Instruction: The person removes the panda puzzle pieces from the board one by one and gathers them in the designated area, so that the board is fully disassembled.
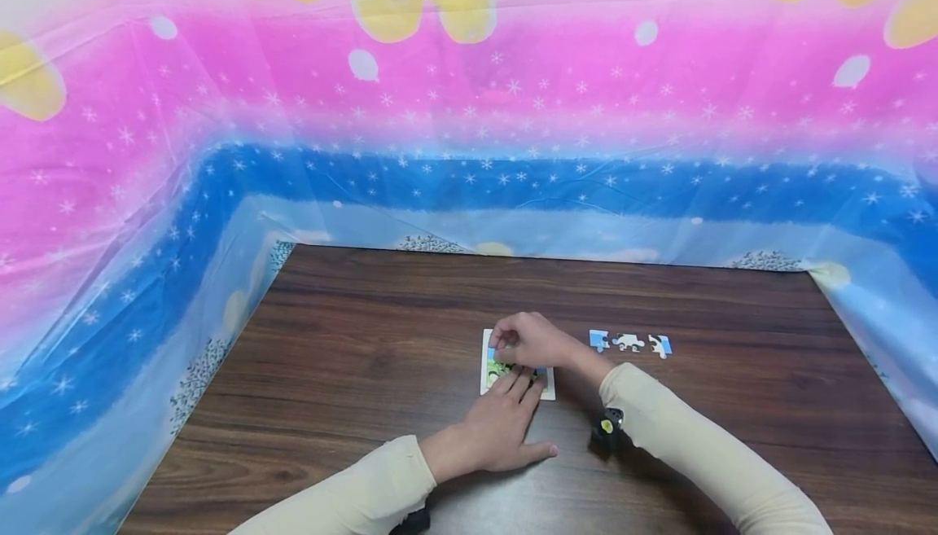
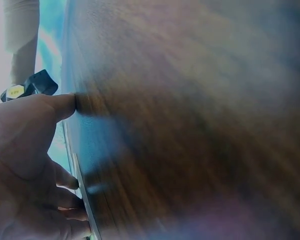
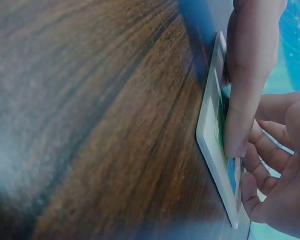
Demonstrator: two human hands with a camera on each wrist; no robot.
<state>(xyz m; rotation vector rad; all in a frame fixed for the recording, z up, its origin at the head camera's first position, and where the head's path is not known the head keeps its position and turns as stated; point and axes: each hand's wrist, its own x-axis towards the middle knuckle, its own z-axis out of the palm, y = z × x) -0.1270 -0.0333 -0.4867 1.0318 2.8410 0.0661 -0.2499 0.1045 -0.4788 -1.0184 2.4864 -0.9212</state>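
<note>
A small white-framed jigsaw puzzle board (image 1: 484, 376) with a green and blue picture lies on the table, partly covered by both hands. My left hand (image 1: 500, 429) is spread flat, its fingertips resting on the board's near part and its thumb out to the side. Over the far left part of the board is my right hand (image 1: 533, 341), fingers curled and thumb close to them. They appear to pinch a puzzle piece, mostly hidden, at the board's edge. In the right wrist view the board's white rim (image 3: 215, 160) runs beside a finger of the left hand (image 3: 240, 120).
Three loose puzzle pieces, a blue one (image 1: 598, 340), a mostly white one (image 1: 628, 343) and a black, white and blue one (image 1: 661, 345), lie in a row right of the board. The dark wooden table (image 1: 366, 323) is bordered by a patterned cloth (image 1: 513, 185).
</note>
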